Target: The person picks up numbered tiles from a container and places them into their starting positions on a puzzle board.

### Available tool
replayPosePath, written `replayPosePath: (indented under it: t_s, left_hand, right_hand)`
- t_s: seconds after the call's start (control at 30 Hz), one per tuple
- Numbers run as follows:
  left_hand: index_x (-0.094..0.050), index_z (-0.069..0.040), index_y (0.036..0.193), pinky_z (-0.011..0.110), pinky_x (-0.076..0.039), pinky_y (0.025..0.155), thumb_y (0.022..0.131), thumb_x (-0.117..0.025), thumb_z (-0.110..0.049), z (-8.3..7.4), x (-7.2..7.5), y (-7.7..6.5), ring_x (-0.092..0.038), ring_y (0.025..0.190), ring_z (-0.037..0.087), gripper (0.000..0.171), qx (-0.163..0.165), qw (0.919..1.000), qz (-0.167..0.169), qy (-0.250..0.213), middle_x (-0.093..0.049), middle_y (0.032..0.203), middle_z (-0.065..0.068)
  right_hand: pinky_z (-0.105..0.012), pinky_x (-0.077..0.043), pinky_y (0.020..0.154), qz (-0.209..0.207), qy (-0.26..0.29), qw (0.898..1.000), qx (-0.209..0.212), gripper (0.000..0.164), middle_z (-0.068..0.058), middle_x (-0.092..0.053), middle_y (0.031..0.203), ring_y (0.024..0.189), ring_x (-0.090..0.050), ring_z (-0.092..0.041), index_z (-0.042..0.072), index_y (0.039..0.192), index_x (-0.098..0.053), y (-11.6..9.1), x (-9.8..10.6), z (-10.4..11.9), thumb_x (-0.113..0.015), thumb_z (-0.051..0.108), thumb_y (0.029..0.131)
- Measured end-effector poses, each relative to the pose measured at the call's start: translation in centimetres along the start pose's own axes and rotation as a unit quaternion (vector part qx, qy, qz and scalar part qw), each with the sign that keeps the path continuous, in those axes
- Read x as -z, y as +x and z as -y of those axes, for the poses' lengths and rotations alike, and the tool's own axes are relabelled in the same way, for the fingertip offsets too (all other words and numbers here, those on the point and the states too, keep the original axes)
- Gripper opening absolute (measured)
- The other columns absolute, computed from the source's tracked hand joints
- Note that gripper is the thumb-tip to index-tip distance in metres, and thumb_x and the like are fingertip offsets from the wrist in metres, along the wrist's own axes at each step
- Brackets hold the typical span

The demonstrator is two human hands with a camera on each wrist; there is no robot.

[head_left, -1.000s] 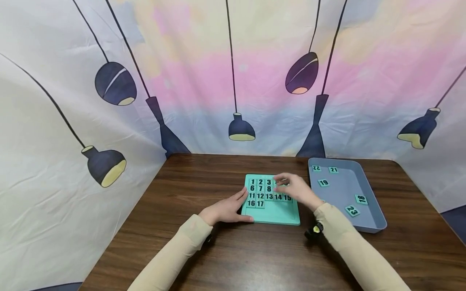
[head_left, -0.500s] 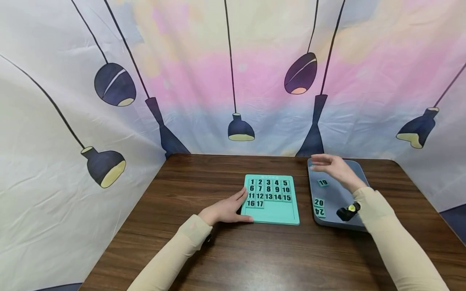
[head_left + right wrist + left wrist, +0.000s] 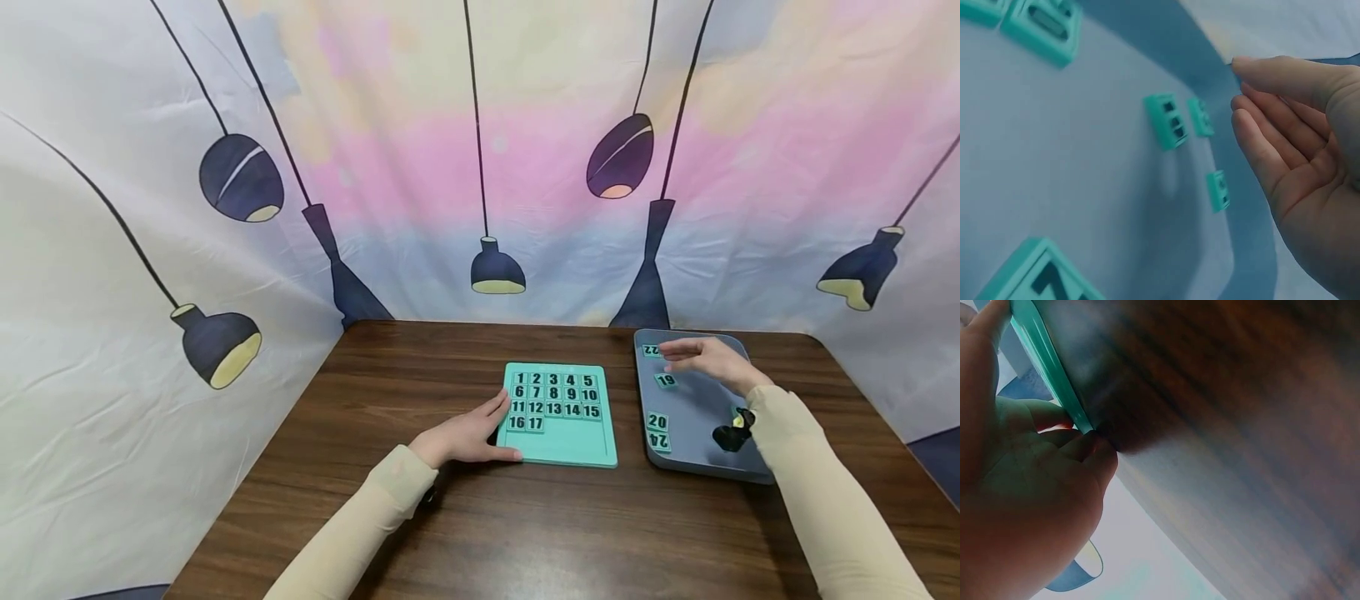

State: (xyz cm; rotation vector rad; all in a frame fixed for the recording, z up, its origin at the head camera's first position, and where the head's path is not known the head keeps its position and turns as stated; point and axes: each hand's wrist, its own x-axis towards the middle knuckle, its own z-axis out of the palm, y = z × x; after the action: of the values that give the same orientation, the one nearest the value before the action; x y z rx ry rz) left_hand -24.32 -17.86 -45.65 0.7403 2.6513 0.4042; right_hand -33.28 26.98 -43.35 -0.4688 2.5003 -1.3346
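Note:
A turquoise number board (image 3: 570, 442) lies flat on the table, its tiles running from 1 to 17 in rows. My left hand (image 3: 471, 429) holds it at the near left corner, fingers along the left side and thumb on the front edge; the left wrist view shows bent fingertips (image 3: 1094, 447) against the rim. My right hand (image 3: 705, 360) hovers over the grey-blue tray (image 3: 693, 450), fingers loosely bent and holding nothing. Nearest it are tile 19 (image 3: 665, 381) and tile 22 (image 3: 651, 351). In the right wrist view, the thumb stands apart from the fingers (image 3: 1254, 134).
Tile 20 (image 3: 657, 421) and tile 24 (image 3: 658, 442) lie along the tray's left side. Another tile (image 3: 1041, 275) shows close up in the right wrist view. The wooden table (image 3: 420, 358) ends at a cloth backdrop (image 3: 420, 167) printed with lamps.
My right hand has left the number board, moved right over the tray, then shifted slightly right and nearer, showing tile 22 again. My left hand stays on the board.

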Motion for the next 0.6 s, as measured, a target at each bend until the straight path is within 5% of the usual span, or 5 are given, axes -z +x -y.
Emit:
replayPosePath:
  t_s: [0.3, 0.6]
  left_hand:
    - [-0.006, -0.014, 0.164, 0.041, -0.033, 0.115, 0.092, -0.055, -0.071, 0.0, -0.1, 0.2, -0.021, 0.152, 0.021, 0.104, 0.004, 0.9999, 0.008, 0.01, 0.003, 0.17, 0.002]
    - [-0.006, -0.014, 0.163, 0.041, -0.032, 0.116, 0.092, -0.056, -0.07, 0.0, 0.1, 0.1, -0.02, 0.152, 0.021, 0.104, 0.004, 1.0, 0.008, 0.003, 0.003, 0.17, 0.001]
  right_hand:
    - [-0.059, -0.04, 0.106, 0.04, -0.028, 0.999, -0.009, 0.055, -0.03, -0.05, 0.144, 0.133, -0.047, -0.047, -0.009, 0.145, -0.048, 0.2, 0.0, -1.8, -0.067, 0.008, 0.096]
    - [-0.06, -0.04, 0.104, 0.031, -0.068, 0.997, -0.016, 0.053, -0.028, -0.055, 0.139, 0.131, -0.048, -0.047, -0.007, 0.139, -0.057, 0.6, -0.5, -1.9, -0.073, 0.013, 0.092]
